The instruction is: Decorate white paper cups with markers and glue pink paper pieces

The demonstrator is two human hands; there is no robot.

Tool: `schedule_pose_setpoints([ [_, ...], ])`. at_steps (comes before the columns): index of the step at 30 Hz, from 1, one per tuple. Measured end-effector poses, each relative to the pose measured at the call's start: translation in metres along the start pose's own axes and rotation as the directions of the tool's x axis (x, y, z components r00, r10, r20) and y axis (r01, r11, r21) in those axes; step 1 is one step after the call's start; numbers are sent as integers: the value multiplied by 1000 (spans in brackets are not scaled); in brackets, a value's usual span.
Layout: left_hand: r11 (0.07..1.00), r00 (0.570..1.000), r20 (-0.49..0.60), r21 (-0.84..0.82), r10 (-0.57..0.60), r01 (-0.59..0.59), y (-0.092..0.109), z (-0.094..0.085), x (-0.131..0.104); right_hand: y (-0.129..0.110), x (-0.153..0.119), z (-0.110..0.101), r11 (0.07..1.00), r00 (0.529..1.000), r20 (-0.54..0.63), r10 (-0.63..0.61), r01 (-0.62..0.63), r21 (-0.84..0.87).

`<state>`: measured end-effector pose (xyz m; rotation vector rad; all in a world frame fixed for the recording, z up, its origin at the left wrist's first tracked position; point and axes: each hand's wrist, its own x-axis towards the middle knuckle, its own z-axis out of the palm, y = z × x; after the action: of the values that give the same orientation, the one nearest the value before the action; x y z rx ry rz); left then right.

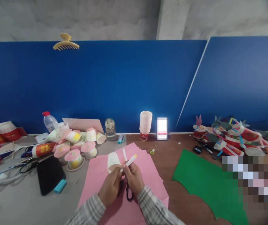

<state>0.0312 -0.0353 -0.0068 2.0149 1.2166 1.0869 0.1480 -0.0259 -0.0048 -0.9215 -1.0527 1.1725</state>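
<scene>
Over a stack of pink paper (148, 175), both of my hands come together around a slim white marker (131, 160) with a yellow end. My right hand (134, 178) is closed on its upper part. The fingers of my left hand (110, 187) pinch near its lower end, which they partly hide. Just beyond my fingers, a white paper cup (113, 158) lies tilted on the pink paper, its brownish open mouth towards me. A second thin white stick (124, 154) shows behind the marker. Black-handled scissors (129, 194) lie below my hands, partly covered.
Pink-trimmed cup crafts (74, 157) crowd the left, near a black tablet-like slab (50, 175) and a blue glue-stick-like piece (60, 186). Stacked cups (145, 123) and a glass jar (110, 129) stand by the blue partition. Green sheet (204, 181) and red cup crafts (234, 140) lie right.
</scene>
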Motion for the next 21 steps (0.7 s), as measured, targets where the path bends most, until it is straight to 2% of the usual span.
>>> schedule_pose_setpoints([
  [2, 996, 996, 53, -44, -71, 73, 1, 0, 0, 1, -1, 2, 999, 1000, -26, 10, -9, 31],
  [4, 995, 995, 42, -47, -86, 88, 2, 0, -1, 0, 2, 0, 998, 998, -61, 18, -14, 66],
  [8, 1000, 995, -99, 15, -20, 22, -2, 1, -4, -8, 19, -16, 988, 978, -206, 20, 12, 153],
  [11, 1000, 981, -194, 3, -29, 30, -6, 2, -4, -12, 30, -27, 978, 961, -276, 15, 44, 204],
  [13, 998, 983, -174, -30, -51, 46, -6, 4, -4, -12, 30, -27, 975, 967, -254, 33, 24, 220],
  [17, 998, 996, -74, -28, -49, 47, 2, 4, -2, -6, 19, -11, 977, 987, -144, 71, -41, 208],
  [21, 999, 997, -69, 17, -46, 47, 10, 2, -2, -2, 10, -2, 985, 997, -55, 48, -38, 168],
])
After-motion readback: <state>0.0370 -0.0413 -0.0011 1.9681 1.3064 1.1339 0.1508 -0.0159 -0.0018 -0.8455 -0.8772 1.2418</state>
